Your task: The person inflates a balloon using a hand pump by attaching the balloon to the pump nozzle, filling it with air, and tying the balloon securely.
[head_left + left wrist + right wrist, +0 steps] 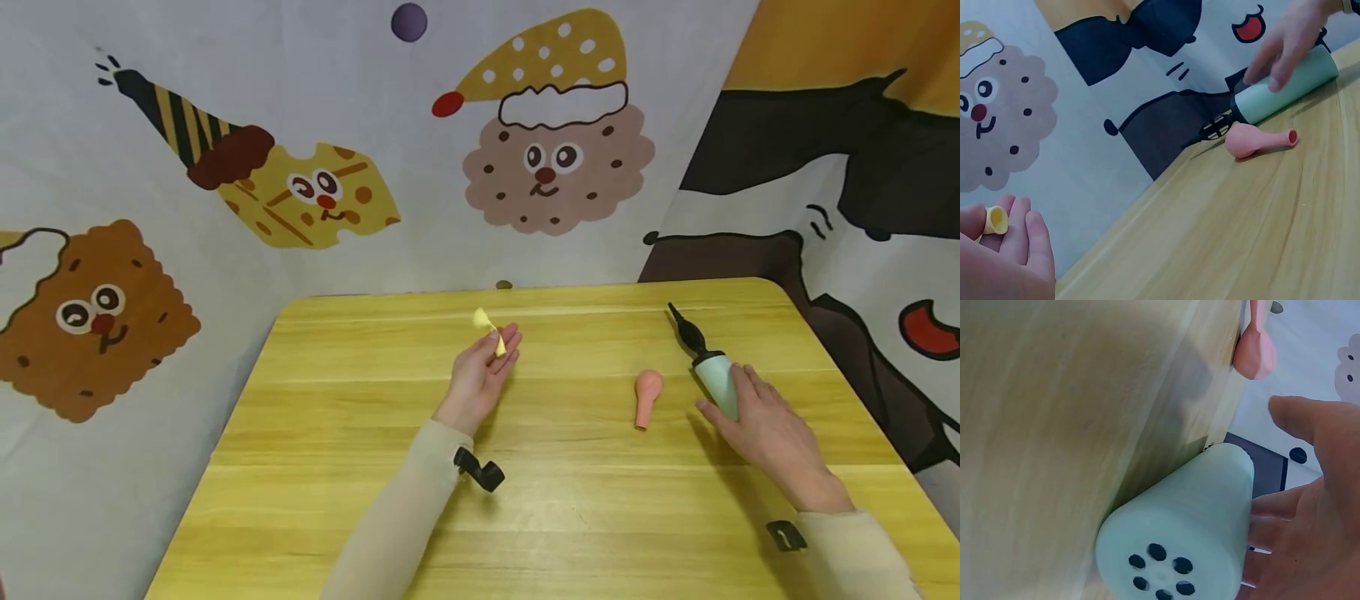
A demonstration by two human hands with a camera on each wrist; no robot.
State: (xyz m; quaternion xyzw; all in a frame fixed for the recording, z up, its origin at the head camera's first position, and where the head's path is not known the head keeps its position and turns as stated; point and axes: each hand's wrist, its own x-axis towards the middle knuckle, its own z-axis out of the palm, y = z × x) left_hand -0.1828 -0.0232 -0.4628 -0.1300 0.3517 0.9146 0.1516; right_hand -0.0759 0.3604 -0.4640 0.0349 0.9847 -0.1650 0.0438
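Note:
My left hand pinches a limp yellow balloon under the thumb, above the table's middle. Its open neck end faces the camera in the left wrist view, and the other fingers are extended. On the right, a mint-green hand balloon pump with a black nozzle lies on the table. Over its body reaches my right hand, fingers spread and thumb standing apart from the barrel. The right wrist view shows the pump's holed end with the fingers along its far side. Between the hands lies a flat pink balloon.
A light wooden table carries these things. Behind it hangs a white cloth printed with cartoon biscuits and cheese, which meets the table's back edge. Black straps sit at both sleeve cuffs.

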